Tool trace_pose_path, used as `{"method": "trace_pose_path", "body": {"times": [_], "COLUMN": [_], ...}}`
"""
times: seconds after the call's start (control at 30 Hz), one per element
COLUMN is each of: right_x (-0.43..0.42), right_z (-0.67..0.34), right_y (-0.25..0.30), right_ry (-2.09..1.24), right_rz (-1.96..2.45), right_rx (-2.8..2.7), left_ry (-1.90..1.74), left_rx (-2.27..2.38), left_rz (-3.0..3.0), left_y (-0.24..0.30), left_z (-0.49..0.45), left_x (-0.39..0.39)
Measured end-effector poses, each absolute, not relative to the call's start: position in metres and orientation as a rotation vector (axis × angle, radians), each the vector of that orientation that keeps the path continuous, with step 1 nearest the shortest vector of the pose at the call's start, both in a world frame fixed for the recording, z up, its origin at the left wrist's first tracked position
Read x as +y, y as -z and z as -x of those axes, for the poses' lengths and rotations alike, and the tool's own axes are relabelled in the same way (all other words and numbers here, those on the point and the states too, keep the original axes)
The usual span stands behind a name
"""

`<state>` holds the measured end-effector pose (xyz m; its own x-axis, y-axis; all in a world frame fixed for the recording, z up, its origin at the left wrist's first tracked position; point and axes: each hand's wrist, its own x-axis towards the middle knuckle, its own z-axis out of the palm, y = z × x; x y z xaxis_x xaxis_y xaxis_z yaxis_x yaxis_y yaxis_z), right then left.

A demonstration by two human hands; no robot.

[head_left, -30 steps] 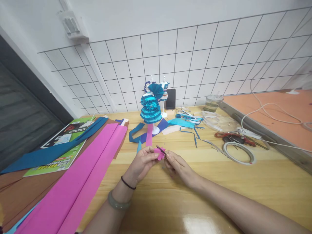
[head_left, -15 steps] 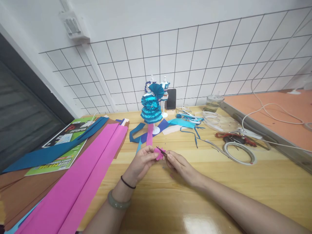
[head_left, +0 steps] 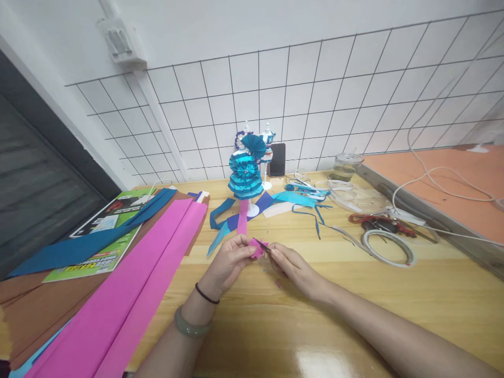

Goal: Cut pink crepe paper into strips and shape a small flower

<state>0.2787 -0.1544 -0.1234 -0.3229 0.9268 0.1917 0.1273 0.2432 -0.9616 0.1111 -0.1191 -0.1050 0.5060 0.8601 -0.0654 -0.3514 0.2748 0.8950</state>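
Observation:
My left hand [head_left: 230,262] pinches a small pink pleated paper rosette [head_left: 256,249] just above the wooden table [head_left: 354,294]. My right hand [head_left: 289,266] is closed on small dark scissors [head_left: 261,244] whose blades rest on the rosette. Both hands meet at the table's middle. A tiny pink scrap [head_left: 277,284] lies below my right hand. Behind them stands a small mannequin in a blue pleated paper dress [head_left: 244,176].
Long pink crepe paper sheets [head_left: 129,299] lie at left over brown paper, a blue strip [head_left: 90,242] and a green booklet [head_left: 103,247]. Blue paper scraps, a tape ring [head_left: 388,247], red-handled scissors [head_left: 374,219], a glass jar [head_left: 345,167], a phone [head_left: 277,159] and white cables sit behind and right.
The rosette has shrunk a little in my fingers as both hands close in. A tiny pink scrap now lies on the table below my right hand.

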Motion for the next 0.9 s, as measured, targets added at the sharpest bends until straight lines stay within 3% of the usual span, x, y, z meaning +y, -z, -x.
{"method": "trace_pose_path", "body": {"times": [0.9], "right_x": [-0.1547], "right_z": [-0.2805], "right_y": [0.1214], "right_ry": [-1.133], "right_rz": [1.015], "right_rx": [-1.707], "left_ry": [-0.88], "left_rx": [0.647], "left_rz": [-0.973], "left_y": [0.1071], "left_z": [-0.1099], "left_x": [-0.1172]}}
